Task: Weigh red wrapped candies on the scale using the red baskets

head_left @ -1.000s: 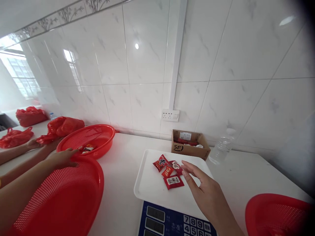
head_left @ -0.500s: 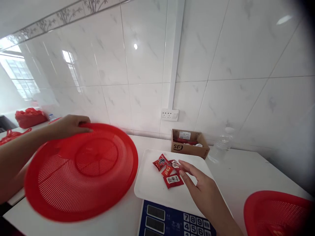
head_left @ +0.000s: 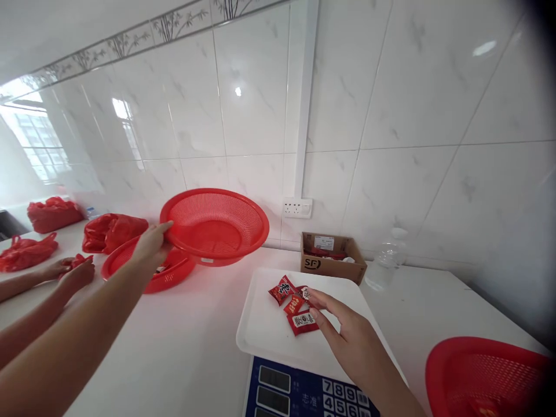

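Note:
My left hand (head_left: 150,246) grips the near rim of a round red mesh basket (head_left: 215,226) and holds it in the air at the back of the counter. Below it lies a second red basket (head_left: 150,272) on the counter. My right hand (head_left: 347,336) reaches over the white scale tray (head_left: 264,327), fingers apart, fingertips touching the small red candy packets (head_left: 295,301) lying there. The scale's blue keypad (head_left: 304,394) is at the bottom.
Another person's hands (head_left: 73,272) work at the far left beside red plastic bags (head_left: 110,229). A brown cardboard box (head_left: 330,260) and a clear bottle (head_left: 386,260) stand by the tiled wall. A third red basket (head_left: 486,376) sits at the bottom right.
My left hand lifted the big red basket from the counter in front of me, swung it up and carried it back toward the wall. My right hand crept closer onto the candy packets.

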`<state>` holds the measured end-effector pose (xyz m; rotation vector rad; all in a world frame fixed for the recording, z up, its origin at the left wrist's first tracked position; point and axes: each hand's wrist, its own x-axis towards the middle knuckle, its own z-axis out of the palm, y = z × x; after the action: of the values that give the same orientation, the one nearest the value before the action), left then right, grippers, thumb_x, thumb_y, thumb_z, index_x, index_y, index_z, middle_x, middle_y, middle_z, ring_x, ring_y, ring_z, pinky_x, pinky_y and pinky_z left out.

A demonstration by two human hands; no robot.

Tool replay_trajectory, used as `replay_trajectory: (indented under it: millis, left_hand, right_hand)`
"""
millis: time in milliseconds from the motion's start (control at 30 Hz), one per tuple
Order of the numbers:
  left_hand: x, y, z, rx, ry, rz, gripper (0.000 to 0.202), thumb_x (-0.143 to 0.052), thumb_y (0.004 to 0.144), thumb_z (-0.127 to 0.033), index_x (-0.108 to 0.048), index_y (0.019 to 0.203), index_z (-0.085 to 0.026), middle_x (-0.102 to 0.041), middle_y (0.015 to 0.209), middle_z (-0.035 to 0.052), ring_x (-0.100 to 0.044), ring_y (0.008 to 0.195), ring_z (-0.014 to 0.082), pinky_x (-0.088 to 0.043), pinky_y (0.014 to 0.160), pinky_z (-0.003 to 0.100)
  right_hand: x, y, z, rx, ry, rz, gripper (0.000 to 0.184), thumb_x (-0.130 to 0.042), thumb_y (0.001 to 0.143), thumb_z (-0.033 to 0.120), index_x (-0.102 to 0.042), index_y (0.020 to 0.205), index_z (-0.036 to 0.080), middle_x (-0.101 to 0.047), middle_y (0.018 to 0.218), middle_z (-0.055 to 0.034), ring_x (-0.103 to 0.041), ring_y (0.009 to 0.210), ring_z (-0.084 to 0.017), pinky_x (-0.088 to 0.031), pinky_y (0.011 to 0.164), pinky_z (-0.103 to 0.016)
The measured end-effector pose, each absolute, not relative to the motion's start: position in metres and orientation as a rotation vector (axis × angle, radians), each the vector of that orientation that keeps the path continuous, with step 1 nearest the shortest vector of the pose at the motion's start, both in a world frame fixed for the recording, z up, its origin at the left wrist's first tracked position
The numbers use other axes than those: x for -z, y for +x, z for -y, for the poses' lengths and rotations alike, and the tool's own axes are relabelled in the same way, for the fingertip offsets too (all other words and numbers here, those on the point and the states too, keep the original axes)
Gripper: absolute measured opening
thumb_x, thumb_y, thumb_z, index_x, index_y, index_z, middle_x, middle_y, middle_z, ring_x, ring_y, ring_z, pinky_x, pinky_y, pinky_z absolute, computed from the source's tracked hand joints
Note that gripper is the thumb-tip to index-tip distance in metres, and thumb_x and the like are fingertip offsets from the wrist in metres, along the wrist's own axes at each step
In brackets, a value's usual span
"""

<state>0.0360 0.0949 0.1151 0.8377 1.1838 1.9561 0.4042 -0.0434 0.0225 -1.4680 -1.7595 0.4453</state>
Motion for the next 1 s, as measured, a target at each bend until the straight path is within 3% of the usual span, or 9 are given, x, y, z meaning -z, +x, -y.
replay_trajectory:
  millis: [333,533,833,1000]
  left_hand:
    - [-0.036,0.084,-0.097,-1.893,0.501,-0.911,0.01,-0.057,0.084,-0.009,-0.056,0.074,-0.011,-0.057,0.068,-0.0043,-0.054,0.055,0.006,-0.048,0.05,0.018]
    - [-0.013,0.085,-0.106,-1.877,0.408,-0.848,0.008,-0.057,0.086,-0.016,-0.058,0.08,-0.011,-0.058,0.071,-0.0033,-0.054,0.055,0.0059,-0.047,0.049,0.018]
    - [0.005,0.084,-0.105,-1.831,0.358,-0.88,0.005,-0.056,0.086,-0.012,-0.059,0.082,-0.011,-0.06,0.075,-0.0018,-0.056,0.059,0.0069,-0.049,0.052,0.019]
    - [0.007,0.064,-0.11,-1.803,0.261,-1.025,0.018,-0.055,0.089,-0.03,-0.058,0.09,-0.013,-0.058,0.076,-0.001,-0.053,0.057,0.0073,-0.047,0.051,0.021]
  right_hand:
    - [-0.024,0.4,0.045,-0.422,-1.461,1.819,0.041,-0.041,0.089,0.041,-0.059,0.121,0.024,-0.061,0.125,-0.0054,-0.057,0.114,-0.023,-0.048,0.096,-0.039]
    - [-0.02,0.399,0.042,-0.452,-1.506,1.843,0.044,-0.038,0.089,0.044,-0.057,0.123,0.023,-0.059,0.127,-0.0048,-0.055,0.117,-0.022,-0.047,0.097,-0.039]
    - [-0.019,0.398,0.043,-0.46,-1.512,1.87,0.045,-0.039,0.09,0.044,-0.057,0.125,0.023,-0.057,0.13,-0.0054,-0.053,0.12,-0.023,-0.044,0.1,-0.041]
    - [-0.022,0.397,0.044,-0.47,-1.513,1.87,0.044,-0.04,0.09,0.043,-0.056,0.126,0.022,-0.057,0.13,-0.0062,-0.053,0.12,-0.024,-0.044,0.1,-0.042]
